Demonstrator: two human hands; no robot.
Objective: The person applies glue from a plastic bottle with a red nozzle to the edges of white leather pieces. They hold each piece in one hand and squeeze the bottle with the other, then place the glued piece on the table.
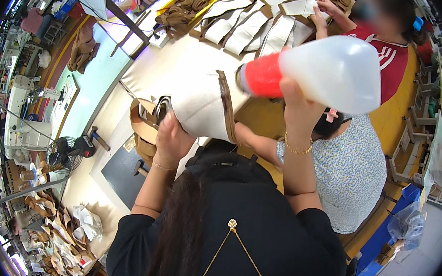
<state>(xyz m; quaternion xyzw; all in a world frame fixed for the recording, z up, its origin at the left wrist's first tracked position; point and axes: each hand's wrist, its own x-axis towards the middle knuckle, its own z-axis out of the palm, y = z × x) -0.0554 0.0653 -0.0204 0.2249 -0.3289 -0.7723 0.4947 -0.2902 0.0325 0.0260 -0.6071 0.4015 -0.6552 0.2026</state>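
Note:
My left hand (173,141) grips a curved white-lined piece with brown edges (198,106), probably a leather panel, raised in front of my chest. Its thumb and fingers close on the piece's left end, beside a dark rolled fold. In my right hand (298,108) is a translucent white plastic bottle (332,74) with a red neck section. The bottle lies tipped on its side, its narrow end pointing left toward the panel and apart from it. Some liquid seems to show through its wall. Brown curved pieces (144,124) rest on the table just left of my left hand.
White-lined panels (241,24) lie in rows on the far table, near a yellow tray (209,1) of brown parts. Two hammers (100,140) and a small fan (64,154) stand left. Close on my right sits a person in a floral top (336,171); another wears red (395,70).

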